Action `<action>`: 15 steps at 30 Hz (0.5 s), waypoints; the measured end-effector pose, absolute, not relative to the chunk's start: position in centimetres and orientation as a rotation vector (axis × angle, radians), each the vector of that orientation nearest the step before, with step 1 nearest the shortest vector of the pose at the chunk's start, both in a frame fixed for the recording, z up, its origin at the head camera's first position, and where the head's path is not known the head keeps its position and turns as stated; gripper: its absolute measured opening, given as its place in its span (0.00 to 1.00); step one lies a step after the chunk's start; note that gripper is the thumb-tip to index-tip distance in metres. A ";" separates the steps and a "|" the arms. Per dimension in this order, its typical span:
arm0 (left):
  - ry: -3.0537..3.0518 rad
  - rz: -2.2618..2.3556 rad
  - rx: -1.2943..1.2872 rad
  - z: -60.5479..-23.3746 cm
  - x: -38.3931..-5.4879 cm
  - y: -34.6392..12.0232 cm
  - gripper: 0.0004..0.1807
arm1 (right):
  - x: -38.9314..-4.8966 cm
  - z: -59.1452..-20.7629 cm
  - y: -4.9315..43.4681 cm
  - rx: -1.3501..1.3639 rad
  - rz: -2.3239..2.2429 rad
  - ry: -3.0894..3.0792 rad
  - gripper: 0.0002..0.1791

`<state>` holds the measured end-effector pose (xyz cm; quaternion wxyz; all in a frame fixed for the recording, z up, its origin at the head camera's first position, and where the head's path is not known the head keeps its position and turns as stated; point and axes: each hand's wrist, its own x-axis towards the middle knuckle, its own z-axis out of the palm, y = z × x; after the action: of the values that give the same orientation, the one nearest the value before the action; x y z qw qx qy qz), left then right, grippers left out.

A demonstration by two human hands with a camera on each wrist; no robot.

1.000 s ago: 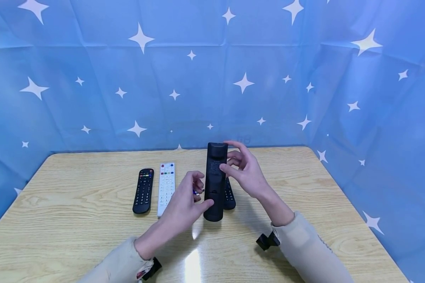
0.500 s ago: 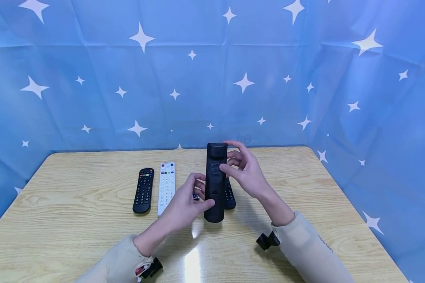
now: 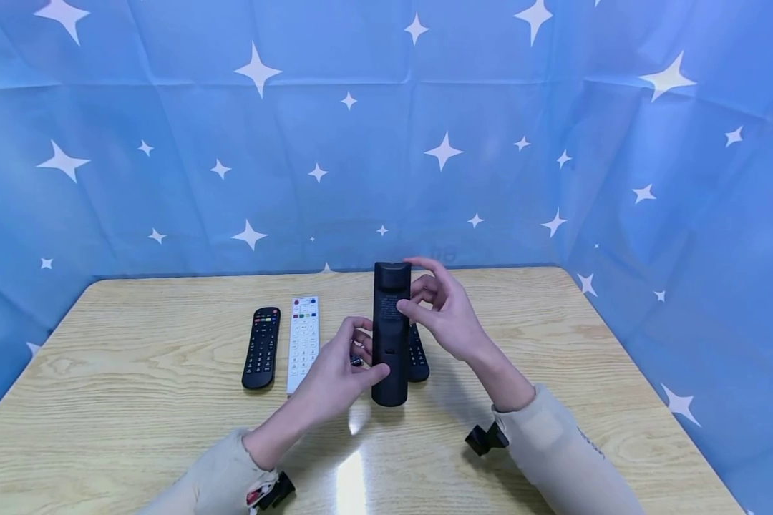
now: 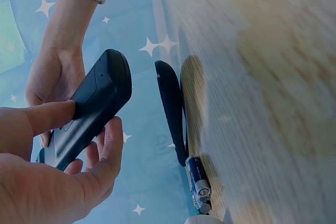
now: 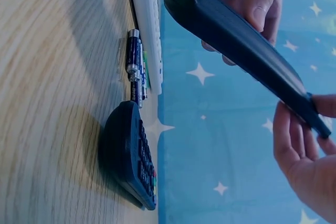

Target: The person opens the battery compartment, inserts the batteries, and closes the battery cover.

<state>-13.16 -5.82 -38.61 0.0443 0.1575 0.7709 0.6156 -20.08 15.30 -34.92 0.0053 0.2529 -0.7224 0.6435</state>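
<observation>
A black remote control (image 3: 390, 329) is held above the table with its back, a printed label and a battery cover (image 4: 100, 85), turned towards the head camera. My left hand (image 3: 338, 368) grips its lower part, thumb on the back and fingers behind. Around the upper end curls my right hand (image 3: 447, 311), its thumb on the back near the label. In the left wrist view the cover lies in place on the remote. Several loose batteries (image 5: 134, 56) lie on the table beneath, mostly hidden by my left hand in the head view.
A second black remote (image 3: 418, 357) lies partly hidden behind the held one. To the left are a white remote (image 3: 303, 336) and another black remote (image 3: 260, 348), side by side on the wooden table (image 3: 148, 372). A blue star-patterned cloth (image 3: 386, 143) hangs behind the table.
The held remote has shifted very slightly left and down. My left-hand fingers have drawn in against its edge, while my right hand keeps nearly the same hold.
</observation>
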 end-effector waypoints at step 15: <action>2.489 1.768 0.449 -38.6 -12.8 -5.7 0.34 | -19.9 -35.0 15.2 0.669 2.034 -2.241 0.34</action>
<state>-12.77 -5.65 -38.64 0.0277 0.1456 0.8063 0.5726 -19.92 15.18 -35.03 0.0212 0.2159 -0.7228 0.6561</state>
